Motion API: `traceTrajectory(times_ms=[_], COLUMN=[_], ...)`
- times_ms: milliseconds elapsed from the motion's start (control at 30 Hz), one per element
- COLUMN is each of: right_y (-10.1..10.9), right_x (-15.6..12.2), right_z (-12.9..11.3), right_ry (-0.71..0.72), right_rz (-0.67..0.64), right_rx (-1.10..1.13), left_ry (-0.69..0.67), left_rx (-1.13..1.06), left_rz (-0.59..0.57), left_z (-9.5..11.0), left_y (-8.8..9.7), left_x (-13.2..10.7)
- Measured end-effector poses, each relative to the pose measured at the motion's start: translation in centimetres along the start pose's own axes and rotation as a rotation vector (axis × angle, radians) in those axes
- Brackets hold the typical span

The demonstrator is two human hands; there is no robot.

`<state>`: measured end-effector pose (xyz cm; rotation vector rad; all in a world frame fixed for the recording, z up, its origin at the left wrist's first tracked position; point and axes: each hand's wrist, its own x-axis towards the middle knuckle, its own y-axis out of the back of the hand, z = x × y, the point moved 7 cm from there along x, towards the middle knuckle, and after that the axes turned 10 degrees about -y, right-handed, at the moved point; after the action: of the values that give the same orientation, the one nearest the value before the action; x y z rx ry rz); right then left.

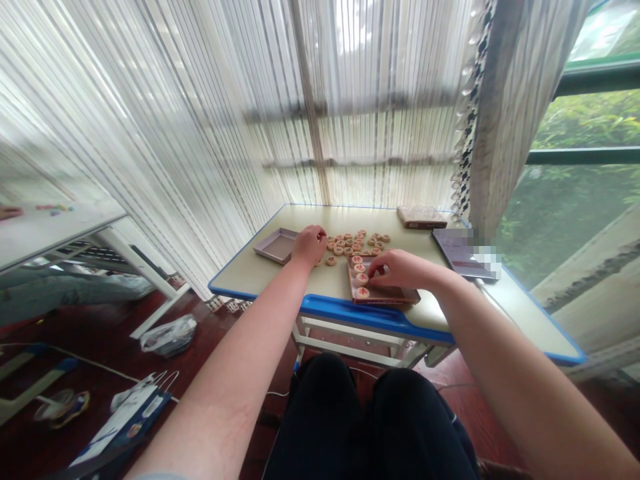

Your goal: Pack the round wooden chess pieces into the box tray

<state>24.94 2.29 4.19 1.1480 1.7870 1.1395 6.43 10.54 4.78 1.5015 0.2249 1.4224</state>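
Observation:
Round wooden xiangqi pieces [349, 243] lie loose in a cluster on the pale desk [240, 273]. At the cluster's left edge is my left hand [309, 245], its fingers curled together; whatever they hold is hidden. My right hand [397, 269] is over a shallow box [395, 297] near the desk's front edge, with thumb and fingertips bent close together beside the pieces in it. What those fingertips grip, if anything, cannot be made out. Along the box's left side runs a column of several red-marked pieces [362, 279]. Left of my left hand sits a shallow open tray [275, 247].
A closed flat box [423, 217] lies at the back right, with a dark flat object [463, 253] nearer me. Sheer curtains [380, 133] hang behind the desk. On the floor at left are a plastic bag [170, 335] and a paper bag [127, 420].

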Motion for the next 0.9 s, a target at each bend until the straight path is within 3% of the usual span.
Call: traceTrajectory(times_ms=[133, 900], right_y=[-0.72, -0.83], right_x=[0.34, 0.88], right_z=[-0.57, -0.28], right_ry=[0.064, 0.017], right_rz=[-0.017, -0.011], right_rx=[0.009, 0.006], left_ry=[-0.003, -0.019], left_rx=[-0.005, -0.015], left_rz=[-0.019, -0.012], left_z=[0.09, 0.22], left_y=[-0.12, -0.14], left_x=[0.00, 0.00])
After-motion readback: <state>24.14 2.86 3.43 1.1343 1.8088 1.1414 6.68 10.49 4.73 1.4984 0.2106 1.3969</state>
